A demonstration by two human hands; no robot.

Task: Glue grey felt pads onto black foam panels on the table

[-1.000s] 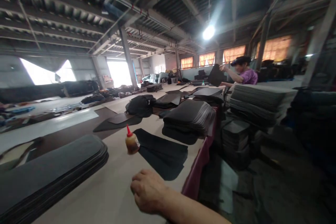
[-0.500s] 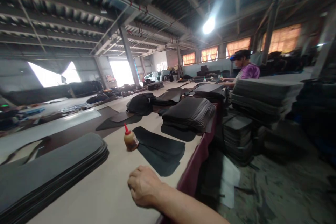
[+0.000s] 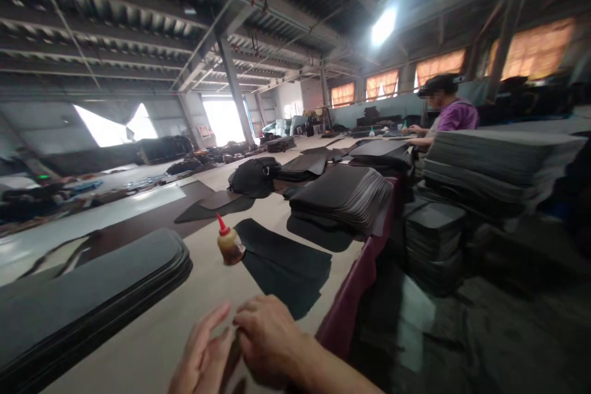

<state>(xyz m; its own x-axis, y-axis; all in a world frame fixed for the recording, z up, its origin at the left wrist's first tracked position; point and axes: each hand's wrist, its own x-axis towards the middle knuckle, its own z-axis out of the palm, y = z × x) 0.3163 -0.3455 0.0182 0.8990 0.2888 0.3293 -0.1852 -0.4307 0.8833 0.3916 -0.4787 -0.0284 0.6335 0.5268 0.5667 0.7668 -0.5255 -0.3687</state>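
Note:
My left hand [image 3: 203, 348] has come up at the bottom middle, its fingers stretched out and a little blurred. Beside it, my right hand [image 3: 270, 332] is closed with the fingers curled down. A narrow brownish shape shows low between the hands; I cannot make out what it is or whether the right fingers hold it. Beyond them on the pale tabletop [image 3: 157, 320] stands a squeeze bottle [image 3: 229, 247] of amber liquid with a red pointed nozzle. Right of the bottle lie flat dark cut pieces [image 3: 286, 265], close to my right hand.
A long stack of dark grey panels [image 3: 115, 265] lies at left. Another stack [image 3: 339, 194] sits farther up the table, near a black bundle [image 3: 253, 177]. Maroon cloth [image 3: 355, 289] hangs over the right edge. A person in purple [image 3: 455, 117] works behind tall stacks [image 3: 498, 160] at right.
My left hand has entered from the bottom and is now beside my right hand. The right hand has shifted slightly to the right in view. The bottle has stayed in place.

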